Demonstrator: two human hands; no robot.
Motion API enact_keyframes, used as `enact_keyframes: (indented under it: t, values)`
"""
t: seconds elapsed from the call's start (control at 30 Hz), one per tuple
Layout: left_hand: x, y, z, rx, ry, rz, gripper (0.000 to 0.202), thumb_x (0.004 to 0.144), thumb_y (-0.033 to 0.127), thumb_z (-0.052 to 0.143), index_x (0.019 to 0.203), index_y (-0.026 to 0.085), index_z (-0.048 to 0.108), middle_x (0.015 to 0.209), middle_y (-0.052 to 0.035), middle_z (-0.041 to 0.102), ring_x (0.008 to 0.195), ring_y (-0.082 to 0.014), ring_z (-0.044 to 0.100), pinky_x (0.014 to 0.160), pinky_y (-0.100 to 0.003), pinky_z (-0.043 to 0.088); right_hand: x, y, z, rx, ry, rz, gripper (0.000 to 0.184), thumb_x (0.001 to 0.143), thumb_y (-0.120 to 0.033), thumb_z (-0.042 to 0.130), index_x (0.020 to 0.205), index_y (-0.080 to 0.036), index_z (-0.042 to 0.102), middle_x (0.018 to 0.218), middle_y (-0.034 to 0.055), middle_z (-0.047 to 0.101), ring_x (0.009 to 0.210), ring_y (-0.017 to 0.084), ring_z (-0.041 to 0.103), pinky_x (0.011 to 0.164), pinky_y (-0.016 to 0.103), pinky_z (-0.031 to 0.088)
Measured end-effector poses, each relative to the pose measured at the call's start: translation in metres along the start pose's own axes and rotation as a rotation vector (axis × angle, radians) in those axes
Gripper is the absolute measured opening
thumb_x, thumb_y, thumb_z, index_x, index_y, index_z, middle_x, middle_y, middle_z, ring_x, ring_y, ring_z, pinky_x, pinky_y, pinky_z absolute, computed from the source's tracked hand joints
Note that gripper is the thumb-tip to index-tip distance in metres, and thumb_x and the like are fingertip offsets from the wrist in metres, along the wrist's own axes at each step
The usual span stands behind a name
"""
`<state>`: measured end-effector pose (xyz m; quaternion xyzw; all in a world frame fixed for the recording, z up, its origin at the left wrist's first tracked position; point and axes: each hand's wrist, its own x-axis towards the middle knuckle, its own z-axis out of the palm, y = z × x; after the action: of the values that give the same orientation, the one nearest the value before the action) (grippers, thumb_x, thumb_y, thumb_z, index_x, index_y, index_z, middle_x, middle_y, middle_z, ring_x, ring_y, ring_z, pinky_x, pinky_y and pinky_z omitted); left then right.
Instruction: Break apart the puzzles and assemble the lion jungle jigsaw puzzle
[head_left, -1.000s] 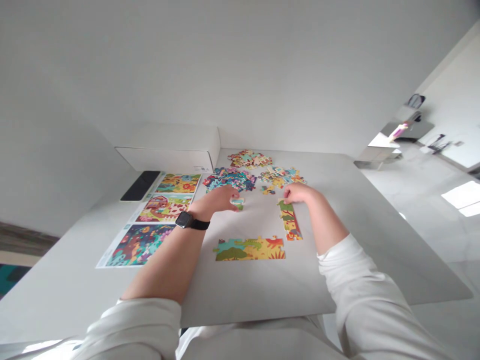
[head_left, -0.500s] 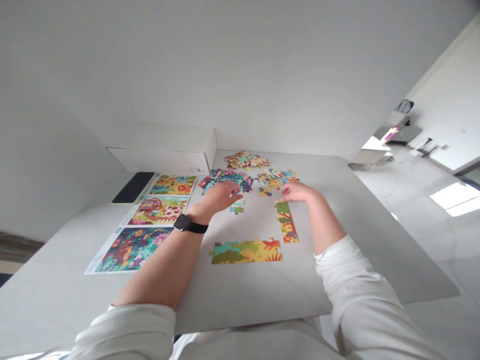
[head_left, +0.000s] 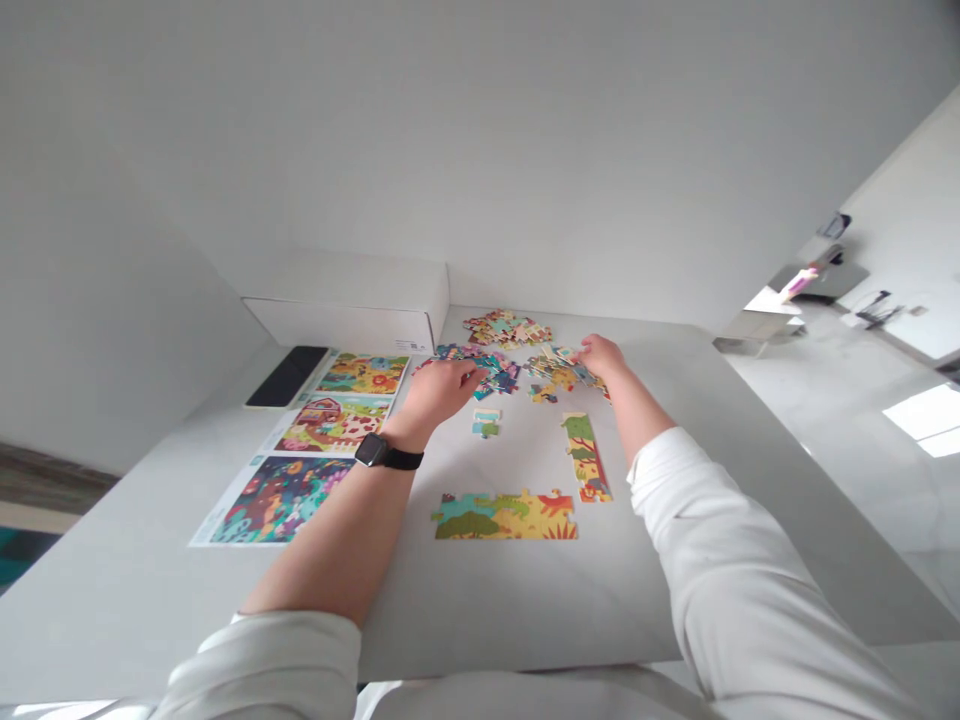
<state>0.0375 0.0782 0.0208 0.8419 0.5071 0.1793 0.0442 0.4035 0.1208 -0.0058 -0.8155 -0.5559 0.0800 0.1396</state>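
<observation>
No words or numbers can be read. The small printed label (head_left: 410, 344) on the white cardboard box (head_left: 345, 316), just beyond the left hand (head_left: 442, 392), is too small to make out, as is the fine print on the picture sheets (head_left: 279, 500) beside that hand. The wristwatch (head_left: 371, 451) shows only a dark face.

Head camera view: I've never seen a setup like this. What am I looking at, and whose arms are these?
This picture comes from a camera worn on a person's head, looking down at their own two bare arms. On the white table lie two joined jigsaw sections and, beside them, printed picture sheets. The left hand, with a black watch on its wrist, is at one pile of jigsaw pieces. The right hand is at another pile. Whether either hand holds a piece, I can't tell.
</observation>
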Motion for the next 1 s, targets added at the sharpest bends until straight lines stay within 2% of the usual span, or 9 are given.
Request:
enact_keyframes:
  t: [0.17, 0.33, 0.5, 0.73, 0.87, 1.0]
  values:
    - [0.001, -0.005, -0.003, 0.013, -0.008, -0.041, 0.049, 0.107, 0.054, 0.041, 0.086, 0.024, 0.074, 0.087, -0.0099, 0.077, 0.085, -0.0255, 0.070, 0.067, -0.032, 0.038, 0.013, -0.001, 0.009, -0.026, -0.066, -0.017, 0.053, 0.088, -0.032, 0.080, 0.137, -0.017, 0.068, 0.128, 0.0121, 0.078, 0.112, 0.021, 0.075, 0.090, 0.024, 0.051]
    - [0.001, -0.007, -0.001, 0.019, 0.006, -0.032, 0.048, 0.108, 0.054, 0.040, 0.090, 0.024, 0.074, 0.090, -0.0103, 0.078, 0.087, -0.0265, 0.072, 0.069, -0.033, 0.040, 0.013, 0.001, 0.013, -0.044, -0.081, -0.030, 0.058, 0.084, -0.031, 0.082, 0.139, -0.018, 0.068, 0.130, 0.0111, 0.078, 0.114, 0.023, 0.075, 0.089, 0.025, 0.052]
    - [0.001, -0.007, 0.001, 0.000, 0.014, -0.022, 0.046, 0.108, 0.054, 0.041, 0.098, 0.025, 0.075, 0.092, -0.0094, 0.080, 0.086, -0.0260, 0.072, 0.068, -0.032, 0.039, 0.004, 0.007, 0.016, -0.078, -0.016, -0.043, 0.056, 0.086, -0.035, 0.080, 0.138, -0.019, 0.068, 0.133, 0.0132, 0.076, 0.120, 0.026, 0.072, 0.095, 0.028, 0.053]
    - [0.000, 0.000, -0.006, -0.030, 0.008, -0.028, 0.042, 0.107, 0.051, 0.045, 0.106, 0.026, 0.078, 0.099, -0.0098, 0.081, 0.090, -0.0262, 0.073, 0.069, -0.030, 0.041, -0.009, 0.013, 0.017, -0.130, 0.067, -0.053, 0.057, 0.088, -0.036, 0.079, 0.140, -0.018, 0.068, 0.133, 0.0174, 0.074, 0.120, 0.029, 0.070, 0.096, 0.031, 0.052]
    - [0.000, 0.002, -0.005, -0.040, 0.025, -0.014, 0.041, 0.107, 0.049, 0.045, 0.105, 0.026, 0.079, 0.098, -0.0099, 0.081, 0.090, -0.0268, 0.073, 0.069, -0.031, 0.042, -0.008, 0.013, 0.015, -0.046, 0.071, -0.037, 0.051, 0.082, -0.034, 0.082, 0.130, -0.018, 0.075, 0.125, 0.0154, 0.078, 0.114, 0.029, 0.072, 0.093, 0.032, 0.051]
    - [0.001, -0.003, -0.003, -0.066, 0.044, 0.003, 0.039, 0.105, 0.048, 0.047, 0.104, 0.026, 0.079, 0.095, -0.0097, 0.080, 0.086, -0.0264, 0.072, 0.068, -0.031, 0.040, -0.009, 0.018, 0.010, 0.159, 0.075, -0.019, 0.020, 0.080, -0.027, 0.077, 0.098, -0.018, 0.080, 0.102, 0.0104, 0.081, 0.092, 0.024, 0.072, 0.082, 0.031, 0.050]
